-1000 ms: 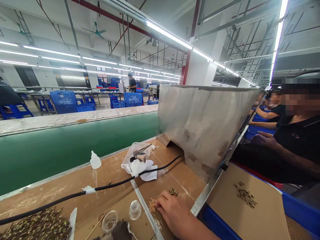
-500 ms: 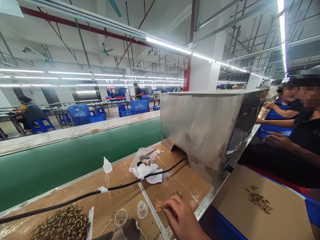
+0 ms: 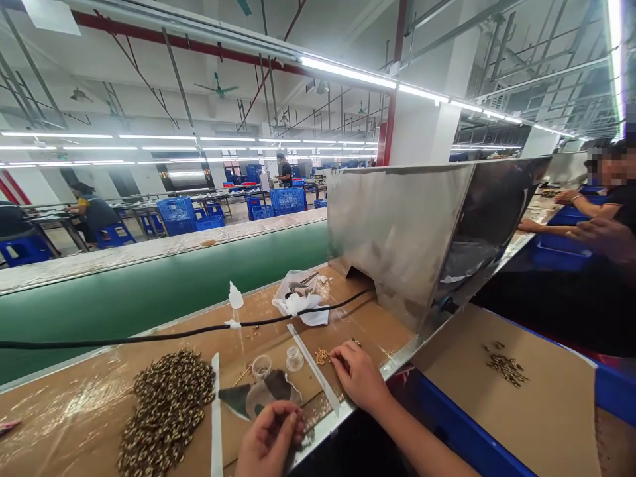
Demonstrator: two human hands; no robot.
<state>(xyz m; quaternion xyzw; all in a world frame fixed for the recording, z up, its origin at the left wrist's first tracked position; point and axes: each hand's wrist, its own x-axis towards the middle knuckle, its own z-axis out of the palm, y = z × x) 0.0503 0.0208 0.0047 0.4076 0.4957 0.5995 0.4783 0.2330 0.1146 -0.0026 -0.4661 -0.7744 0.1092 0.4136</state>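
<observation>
My right hand (image 3: pixel 358 376) rests on the cardboard-covered bench (image 3: pixel 368 324), its fingers loosely curled beside a small pile of tan beads (image 3: pixel 322 356). My left hand (image 3: pixel 268 440) is lower in the view, with its fingertips pinched together; anything small between them is hidden. Just above it are two small clear glass cups (image 3: pixel 261 366) (image 3: pixel 294 359) and a dark sheet in clear plastic (image 3: pixel 268 391). To its left lies a large heap of dark-and-gold speckled beads (image 3: pixel 166 411). A white plastic strip (image 3: pixel 314 369) lies between the cups and my right hand.
A stainless steel hood (image 3: pixel 397 232) stands beyond my right hand, with a black cable (image 3: pixel 149 338), dropper bottle (image 3: pixel 236 297) and white cloth (image 3: pixel 301 309) nearby. Right: beads on cardboard (image 3: pixel 507 368) in a blue tray, and co-workers. A green conveyor belt (image 3: pixel 149 291) runs left.
The view has tilted down and turned, bringing the speckled heap fully into view. My left hand has come in at the bottom. My right hand stays beside the tan beads.
</observation>
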